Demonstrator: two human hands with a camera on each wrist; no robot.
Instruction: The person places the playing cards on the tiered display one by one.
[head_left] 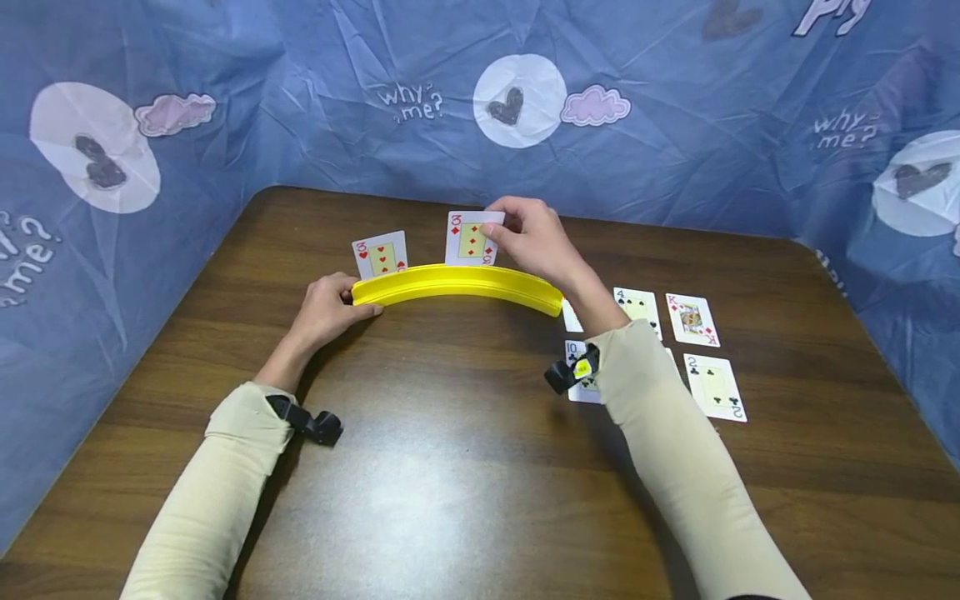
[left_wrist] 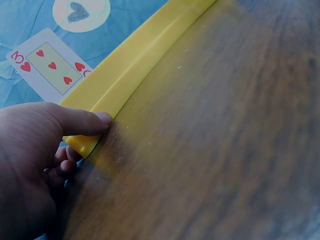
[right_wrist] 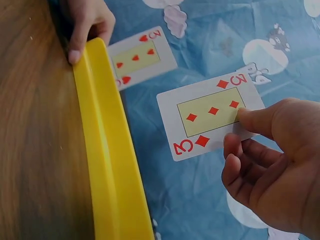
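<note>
A curved yellow card holder (head_left: 457,282) stands on the table, its left end gripped by my left hand (head_left: 327,308). In the left wrist view the thumb presses the front ledge while other fingers curl behind. The three of hearts (head_left: 381,255) stands tilted in the holder near that hand. My right hand (head_left: 538,242) pinches the three of diamonds (right_wrist: 212,112) by one side, between thumb and fingers. From the head, this card appears just above the holder's middle; the right wrist view shows a gap between the two.
To the right, face-up cards lie in rows, including a four of spades (head_left: 632,307), a king of diamonds (head_left: 692,320) and a two of clubs (head_left: 714,387). My right forearm hides part of them. A blue printed cloth (head_left: 330,133) hangs behind the wooden table (head_left: 420,483).
</note>
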